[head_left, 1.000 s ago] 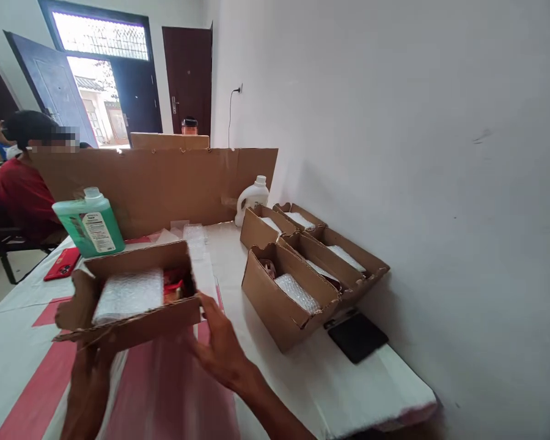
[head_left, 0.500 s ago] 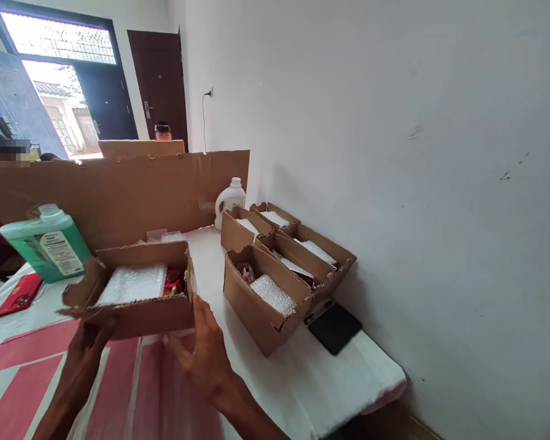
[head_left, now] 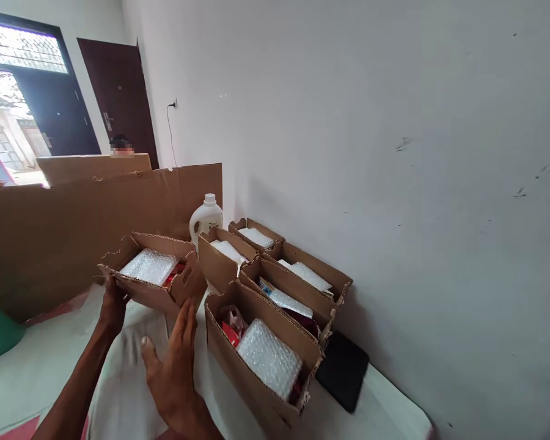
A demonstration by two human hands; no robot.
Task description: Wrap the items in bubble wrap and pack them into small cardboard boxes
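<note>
An open cardboard box (head_left: 142,296) is tilted over the left part of the table, beside a group of similar boxes. A bubble-wrapped packet (head_left: 150,266) and something red lie inside it. My left hand (head_left: 113,308) grips the box's near left corner from below, its fingers partly hidden. Against the near right side of the same box, my right hand (head_left: 174,357) rests its outstretched fingertips, with the thumb spread apart. Closest to that hand on the right is another cardboard box (head_left: 238,373) holding a bubble-wrapped packet (head_left: 269,359).
Several more cardboard boxes (head_left: 297,253) with wrapped packets stand along the wall. Behind them is a white jug (head_left: 206,220) before a cardboard partition (head_left: 73,226). A black flat object (head_left: 343,371) lies by the table's right edge; a green container (head_left: 0,327) is far left.
The held box has moved away from me, closer to the grouped boxes. My right hand's fingers have straightened along its side. The view has swung right, and the red phone has left it.
</note>
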